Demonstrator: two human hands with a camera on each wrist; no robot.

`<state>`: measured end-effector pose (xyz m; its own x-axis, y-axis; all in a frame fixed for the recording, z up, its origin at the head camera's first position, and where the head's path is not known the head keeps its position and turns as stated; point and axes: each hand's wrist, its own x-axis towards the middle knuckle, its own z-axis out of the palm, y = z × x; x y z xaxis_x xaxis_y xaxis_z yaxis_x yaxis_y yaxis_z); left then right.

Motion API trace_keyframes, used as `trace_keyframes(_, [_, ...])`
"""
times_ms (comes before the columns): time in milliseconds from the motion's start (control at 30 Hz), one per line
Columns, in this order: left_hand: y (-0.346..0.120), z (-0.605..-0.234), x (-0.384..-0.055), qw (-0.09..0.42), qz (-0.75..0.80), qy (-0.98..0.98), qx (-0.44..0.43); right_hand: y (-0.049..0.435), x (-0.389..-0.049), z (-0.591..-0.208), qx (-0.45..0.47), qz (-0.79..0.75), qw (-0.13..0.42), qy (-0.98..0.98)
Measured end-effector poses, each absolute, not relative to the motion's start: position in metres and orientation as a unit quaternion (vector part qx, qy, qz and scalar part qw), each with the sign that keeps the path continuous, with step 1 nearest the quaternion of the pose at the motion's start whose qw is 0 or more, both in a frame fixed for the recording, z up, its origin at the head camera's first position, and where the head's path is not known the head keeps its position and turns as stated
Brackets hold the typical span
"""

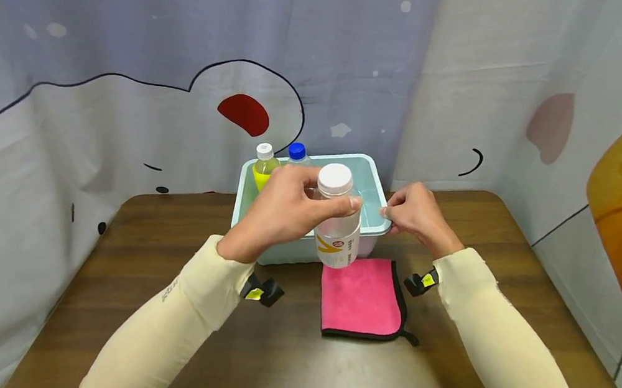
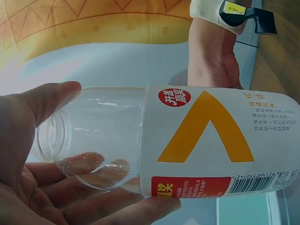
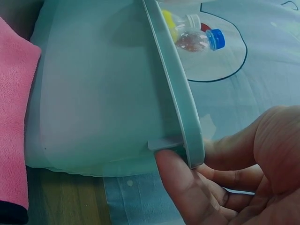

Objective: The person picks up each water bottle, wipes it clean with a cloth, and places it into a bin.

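Note:
My left hand grips a clear plastic bottle with a white cap and a white label, thumb on one side and fingers on the other. The bottle stands nearly upright in the air, in front of the near rim of a light green plastic basin. In the left wrist view the bottle shows an orange V and red patches on its label. My right hand pinches the basin's rim at the right near corner; in the right wrist view its thumb and fingers sit on both sides of the rim.
Inside the basin stand a bottle with yellow-green contents and a blue-capped clear bottle. A folded pink cloth with black edging lies on the wooden table before the basin. A patterned curtain hangs behind the table.

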<state>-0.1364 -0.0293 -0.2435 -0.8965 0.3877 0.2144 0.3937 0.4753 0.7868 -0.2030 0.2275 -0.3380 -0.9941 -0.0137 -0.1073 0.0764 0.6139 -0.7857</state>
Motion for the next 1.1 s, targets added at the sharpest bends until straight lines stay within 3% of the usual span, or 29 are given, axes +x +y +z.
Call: trace_keyframes(1100, [-0.026,-0.226,-0.166,-0.015,-0.470,-0.865,-0.176,0.223,-0.188,-0.335,0.017,-0.437,0.037,0.899])
